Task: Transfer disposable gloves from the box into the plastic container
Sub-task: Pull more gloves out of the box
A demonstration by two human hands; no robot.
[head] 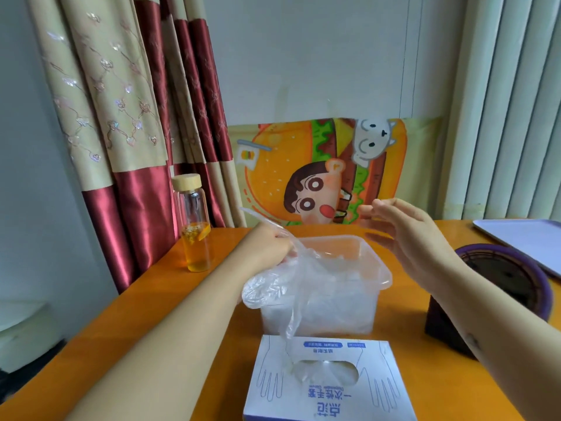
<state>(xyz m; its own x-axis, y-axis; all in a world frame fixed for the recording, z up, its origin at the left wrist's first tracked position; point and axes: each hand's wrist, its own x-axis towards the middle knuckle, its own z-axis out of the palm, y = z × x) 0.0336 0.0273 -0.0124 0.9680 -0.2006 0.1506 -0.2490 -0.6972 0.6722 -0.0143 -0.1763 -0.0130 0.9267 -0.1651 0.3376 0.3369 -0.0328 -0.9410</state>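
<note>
With left hand (270, 246), gripping thin clear glove (273, 288), draped over near-left rim of plastic container (385, 270). With right hand (405, 235), holding nothing, fingers open above right rim. Just in front, glove box (329, 396) on orange table (121, 314).

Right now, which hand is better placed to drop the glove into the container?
Left. The left hand grips the glove over the left rim of the container, so it likely just lowers and releases. The right hand hovers open and empty to its right.
</note>
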